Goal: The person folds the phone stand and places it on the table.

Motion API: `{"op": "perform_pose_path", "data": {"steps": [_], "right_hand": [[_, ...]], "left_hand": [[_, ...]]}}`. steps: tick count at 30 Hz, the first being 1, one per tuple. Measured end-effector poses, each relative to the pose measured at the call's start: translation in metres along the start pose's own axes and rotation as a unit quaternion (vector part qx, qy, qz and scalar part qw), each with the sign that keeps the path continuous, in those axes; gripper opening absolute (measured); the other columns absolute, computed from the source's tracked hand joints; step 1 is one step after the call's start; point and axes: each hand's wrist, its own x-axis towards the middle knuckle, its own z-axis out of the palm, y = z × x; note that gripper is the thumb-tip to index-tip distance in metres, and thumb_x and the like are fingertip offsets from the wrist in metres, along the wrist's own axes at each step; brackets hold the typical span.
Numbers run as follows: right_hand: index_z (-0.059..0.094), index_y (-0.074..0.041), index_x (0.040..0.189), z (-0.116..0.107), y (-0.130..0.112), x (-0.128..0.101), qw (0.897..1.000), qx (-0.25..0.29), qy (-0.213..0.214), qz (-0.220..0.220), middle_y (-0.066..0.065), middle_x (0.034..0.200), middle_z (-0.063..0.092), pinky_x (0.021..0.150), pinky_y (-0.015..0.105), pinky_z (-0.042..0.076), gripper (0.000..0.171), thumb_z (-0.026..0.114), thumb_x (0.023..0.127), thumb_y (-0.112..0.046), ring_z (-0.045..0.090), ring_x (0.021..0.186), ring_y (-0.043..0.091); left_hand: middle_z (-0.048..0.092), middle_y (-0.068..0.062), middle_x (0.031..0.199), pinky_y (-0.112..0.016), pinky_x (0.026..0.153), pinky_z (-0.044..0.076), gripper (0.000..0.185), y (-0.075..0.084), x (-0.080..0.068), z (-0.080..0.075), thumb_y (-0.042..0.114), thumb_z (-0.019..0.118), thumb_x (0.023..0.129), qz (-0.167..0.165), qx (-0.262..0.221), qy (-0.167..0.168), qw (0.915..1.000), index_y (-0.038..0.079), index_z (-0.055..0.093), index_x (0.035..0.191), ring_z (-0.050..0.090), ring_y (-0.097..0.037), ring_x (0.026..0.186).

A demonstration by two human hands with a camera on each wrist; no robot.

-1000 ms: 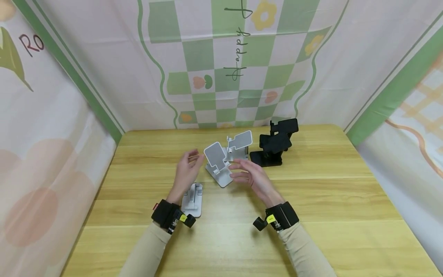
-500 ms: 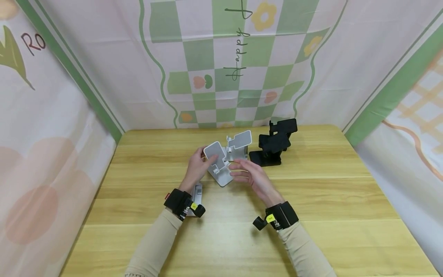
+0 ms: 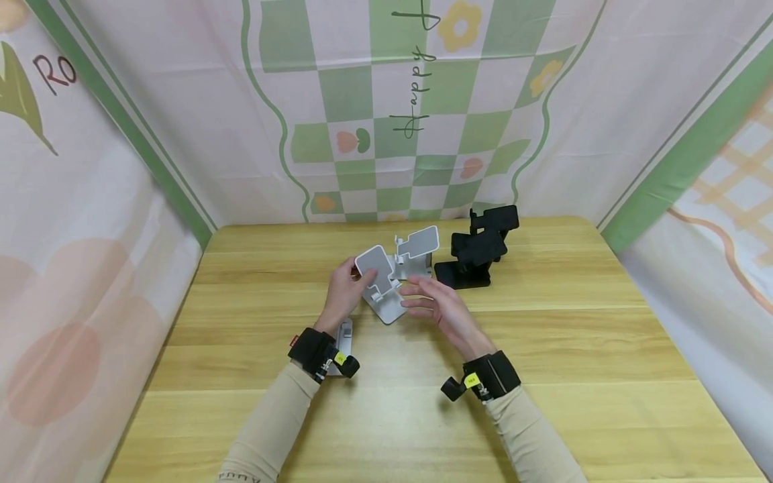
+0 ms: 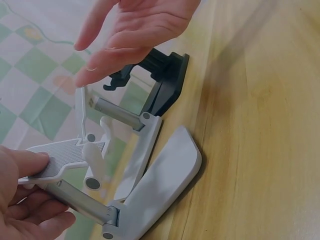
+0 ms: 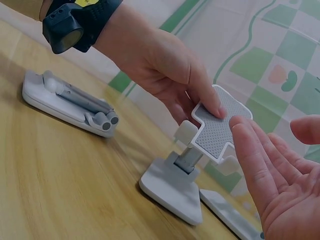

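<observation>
Wood-grain table (image 3: 543,349): left hand (image 3: 341,293) pinches white stand's ribbed plate (image 3: 375,263); right hand (image 3: 443,310) fingers apart.

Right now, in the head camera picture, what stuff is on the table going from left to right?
Folded white stand → left hand → white stand it grips → right hand → black stands.

There are three white phone stands: one (image 3: 382,290) open near the middle of the bench (image 3: 604,362), one (image 3: 417,253) open behind it, one (image 3: 343,335) folded flat. Two black stands (image 3: 477,258) sit toward the far edge. Two hands (image 3: 343,292) (image 3: 439,308).
</observation>
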Motion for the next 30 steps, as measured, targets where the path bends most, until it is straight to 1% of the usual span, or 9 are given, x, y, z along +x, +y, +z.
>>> {"op": "perform_pose_path", "data": {"steps": [6,9,14,15,18,22,24,27,30], "right_hand": [[0.044,0.008,0.147,0.0,0.002,0.001,1.0,0.003,0.004,-0.002,0.005,0.118,0.074,0.101,0.044,0.054,0.05,0.048,0.111,-0.027,0.074,0.102,0.018],[0.046,0.007,0.146,-0.001,0.004,0.002,1.0,0.008,0.011,-0.004,0.005,0.117,0.074,0.101,0.042,0.055,0.048,0.048,0.111,-0.027,0.074,0.102,0.018],[0.044,0.008,0.147,-0.005,0.007,0.005,1.0,0.01,0.023,0.002,0.002,0.114,0.075,0.099,0.036,0.057,0.05,0.049,0.111,-0.026,0.074,0.102,0.016],[0.041,0.009,0.148,-0.005,0.007,0.006,1.0,0.009,0.027,0.003,0.002,0.113,0.075,0.099,0.036,0.056,0.052,0.049,0.111,-0.026,0.074,0.102,0.016],[0.043,0.008,0.148,-0.008,0.01,0.008,0.999,0.001,0.04,0.008,0.002,0.114,0.075,0.102,0.037,0.055,0.05,0.048,0.111,-0.025,0.073,0.105,0.016],[0.047,0.004,0.147,-0.01,0.014,0.011,0.998,-0.017,0.052,0.018,0.006,0.123,0.074,0.108,0.038,0.051,0.046,0.05,0.11,-0.025,0.07,0.114,0.018],[0.046,0.004,0.148,-0.01,0.015,0.013,0.998,-0.026,0.045,0.021,0.012,0.132,0.069,0.11,0.04,0.049,0.048,0.049,0.111,-0.026,0.068,0.12,0.021],[0.044,0.004,0.15,-0.009,0.015,0.016,0.999,-0.032,0.032,0.029,0.02,0.143,0.06,0.11,0.043,0.049,0.049,0.05,0.11,-0.024,0.066,0.124,0.023],[0.041,0.003,0.153,-0.006,0.015,0.019,0.998,-0.038,0.015,0.04,0.022,0.15,0.053,0.107,0.042,0.051,0.051,0.051,0.11,-0.022,0.065,0.122,0.021]], "left_hand": [[0.069,-0.023,0.118,-0.044,0.095,0.058,0.034,-0.002,0.0,0.001,0.012,0.07,0.099,0.005,-0.006,0.004,1.0,-0.006,0.063,0.126,0.066,-0.033,0.108],[0.069,-0.023,0.119,-0.044,0.096,0.058,0.034,0.0,-0.001,0.0,0.011,0.07,0.098,0.009,-0.014,0.006,0.9998,-0.007,0.064,0.126,0.066,-0.034,0.109],[0.069,-0.025,0.119,-0.045,0.097,0.057,0.033,0.006,0.0,-0.004,0.007,0.073,0.096,0.019,-0.043,0.017,0.9987,-0.008,0.065,0.124,0.067,-0.036,0.112],[0.069,-0.025,0.119,-0.045,0.097,0.057,0.033,0.007,0.0,-0.005,0.006,0.073,0.095,0.021,-0.05,0.019,0.9984,-0.008,0.065,0.124,0.067,-0.036,0.112],[0.068,-0.024,0.121,-0.042,0.097,0.058,0.034,0.011,-0.001,-0.009,0.007,0.073,0.095,0.026,-0.067,0.02,0.9972,-0.007,0.065,0.125,0.067,-0.035,0.112],[0.066,-0.022,0.123,-0.039,0.097,0.058,0.035,0.02,-0.004,-0.015,0.008,0.073,0.096,0.035,-0.086,0.008,0.9956,-0.005,0.066,0.127,0.067,-0.034,0.114],[0.066,-0.022,0.122,-0.039,0.098,0.058,0.035,0.024,-0.005,-0.017,0.009,0.074,0.095,0.048,-0.088,-0.002,0.995,-0.005,0.067,0.125,0.067,-0.035,0.114],[0.067,-0.02,0.12,-0.039,0.099,0.057,0.032,0.029,-0.006,-0.019,0.01,0.075,0.094,0.071,-0.077,-0.023,0.9942,-0.005,0.069,0.122,0.066,-0.034,0.114],[0.067,-0.019,0.118,-0.041,0.099,0.057,0.031,0.033,-0.007,-0.02,0.011,0.076,0.094,0.092,-0.066,-0.046,0.9925,-0.004,0.07,0.12,0.066,-0.032,0.112]]}}
